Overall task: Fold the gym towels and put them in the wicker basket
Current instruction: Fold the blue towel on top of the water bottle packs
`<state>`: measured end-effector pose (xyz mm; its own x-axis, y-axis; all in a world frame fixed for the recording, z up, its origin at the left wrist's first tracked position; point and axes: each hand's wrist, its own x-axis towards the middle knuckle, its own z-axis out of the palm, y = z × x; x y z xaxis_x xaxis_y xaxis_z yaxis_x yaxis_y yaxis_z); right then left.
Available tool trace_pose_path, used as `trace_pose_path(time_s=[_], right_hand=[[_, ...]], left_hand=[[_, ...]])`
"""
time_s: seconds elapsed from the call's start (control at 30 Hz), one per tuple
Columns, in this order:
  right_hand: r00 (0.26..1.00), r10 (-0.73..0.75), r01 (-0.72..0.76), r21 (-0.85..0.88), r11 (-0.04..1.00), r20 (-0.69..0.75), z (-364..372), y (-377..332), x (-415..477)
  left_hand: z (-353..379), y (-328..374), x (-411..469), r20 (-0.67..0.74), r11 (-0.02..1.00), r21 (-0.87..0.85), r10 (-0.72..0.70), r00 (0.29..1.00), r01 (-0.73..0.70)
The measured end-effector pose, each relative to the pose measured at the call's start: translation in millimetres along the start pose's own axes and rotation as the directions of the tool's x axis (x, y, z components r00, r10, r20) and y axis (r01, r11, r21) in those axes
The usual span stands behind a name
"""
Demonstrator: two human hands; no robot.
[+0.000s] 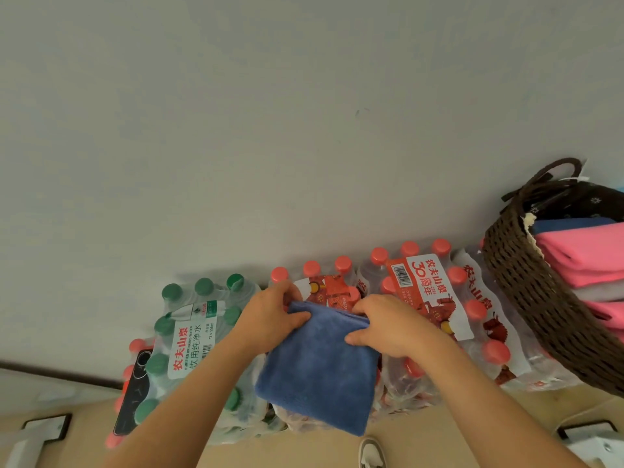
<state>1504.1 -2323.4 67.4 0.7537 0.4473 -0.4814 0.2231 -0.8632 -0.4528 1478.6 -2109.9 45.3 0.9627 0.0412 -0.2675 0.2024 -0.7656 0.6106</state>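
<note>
A folded blue towel (pixel 317 369) lies on top of shrink-wrapped packs of water bottles in the middle of the view. My left hand (pixel 273 315) grips its far left corner, thumb on top. My right hand (pixel 385 329) grips the far right corner the same way. At the right edge a dark brown wicker basket (pixel 526 285) with a loop handle stands on the packs. It holds a stack of folded towels (pixel 587 261): blue on top, then pink, grey and pink ones below.
Packs of red-capped bottles (pixel 429 285) and a pack of green-capped bottles (pixel 196 336) stand against a plain grey wall (pixel 270 130). A dark phone (pixel 135 393) lies on the left pack. Tan floor, a shoe (pixel 371 454) and white fittings show below.
</note>
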Motion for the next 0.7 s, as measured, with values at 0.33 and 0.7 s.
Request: trace_pose_path(time_s=[0.33, 0.7], right_hand=[[0.687, -0.424, 0.388, -0.195, 0.901, -0.59, -70, -23, 8], [0.835, -0.532, 0.45, -0.387, 0.805, -0.137, 42, 19, -33]], left_hand=[[-66, 36, -23, -0.498, 0.962, -0.04, 0.215, 0.84, -0.27], [21, -4, -89, 0.053, 0.765, 0.497, 0.444, 0.894, -0.409]])
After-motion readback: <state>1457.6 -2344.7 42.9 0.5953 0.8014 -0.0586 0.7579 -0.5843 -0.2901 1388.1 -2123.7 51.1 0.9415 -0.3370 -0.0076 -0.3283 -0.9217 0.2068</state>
